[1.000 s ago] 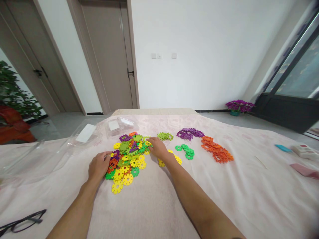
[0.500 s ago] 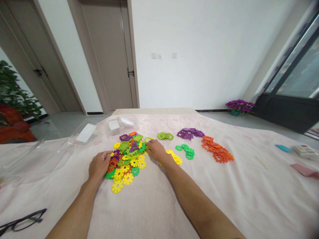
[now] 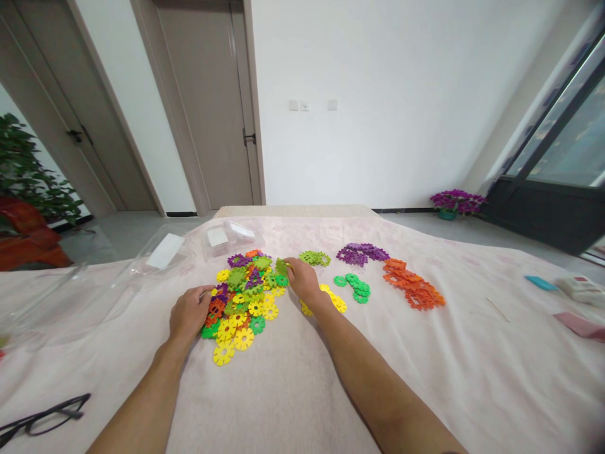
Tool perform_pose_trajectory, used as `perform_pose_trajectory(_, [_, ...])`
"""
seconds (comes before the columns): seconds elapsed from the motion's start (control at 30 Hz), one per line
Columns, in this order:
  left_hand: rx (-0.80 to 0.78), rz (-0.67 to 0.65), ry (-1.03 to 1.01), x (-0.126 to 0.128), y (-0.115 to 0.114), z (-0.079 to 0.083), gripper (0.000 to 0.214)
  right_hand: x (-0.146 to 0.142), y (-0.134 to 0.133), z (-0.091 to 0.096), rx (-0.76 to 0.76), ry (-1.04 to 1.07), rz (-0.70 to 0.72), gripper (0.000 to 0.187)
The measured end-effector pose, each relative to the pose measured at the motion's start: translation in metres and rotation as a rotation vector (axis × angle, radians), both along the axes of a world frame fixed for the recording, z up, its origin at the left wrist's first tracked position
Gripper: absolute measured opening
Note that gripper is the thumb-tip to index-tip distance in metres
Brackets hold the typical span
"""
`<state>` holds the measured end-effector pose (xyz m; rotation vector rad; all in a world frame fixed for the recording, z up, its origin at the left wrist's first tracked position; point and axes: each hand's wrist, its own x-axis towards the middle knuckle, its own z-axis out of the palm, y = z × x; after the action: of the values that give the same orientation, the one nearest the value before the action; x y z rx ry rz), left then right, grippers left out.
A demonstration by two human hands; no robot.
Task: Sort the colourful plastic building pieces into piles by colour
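Observation:
A mixed pile of plastic snowflake-type building pieces in yellow, green, lime, orange and purple lies on the cloth in front of me. At the pile's left edge rests my left hand, its fingers curled in against the pieces; a thin pale bit shows at the fingertips, too small to name. My right hand pinches a lime green piece just above the pile's right side. Sorted by colour to the right are lime pieces, yellow pieces, green pieces, purple pieces and orange pieces.
Clear plastic packaging lies on the left and a clear box behind the pile. Eyeglasses are at the near left. On the right are a thin stick, a blue item, a white box and a pink item.
My right hand has moved slightly right, lifting the lime green piece, which now shows its flat face. My left hand stays at the pile's left edge.

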<state>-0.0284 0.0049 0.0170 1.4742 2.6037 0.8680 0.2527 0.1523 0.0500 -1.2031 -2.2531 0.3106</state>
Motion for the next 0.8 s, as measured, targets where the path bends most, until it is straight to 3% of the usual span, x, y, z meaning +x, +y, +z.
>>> perform_pose_trajectory(0.2, [-0.009, -0.005, -0.005, 0.0, -0.001, 0.001, 0.04, -0.012, 0.003, -0.007, -0.123, 0.286, -0.025, 0.032])
perform_pose_trajectory(0.37, [-0.006, 0.004, 0.007, 0.001, -0.001, 0.002, 0.04, -0.014, 0.002, -0.01, -0.173, 0.265, -0.006, 0.036])
perform_pose_trajectory(0.6, [-0.007, 0.005, -0.007, 0.001, 0.0, 0.002, 0.04, -0.015, -0.004, -0.008, -0.189, 0.294, -0.011, 0.025])
perform_pose_trajectory(0.8, [-0.017, 0.006, -0.011, 0.001, 0.0, 0.001, 0.041, -0.018, 0.0, -0.008, -0.184, 0.436, 0.018, 0.027])
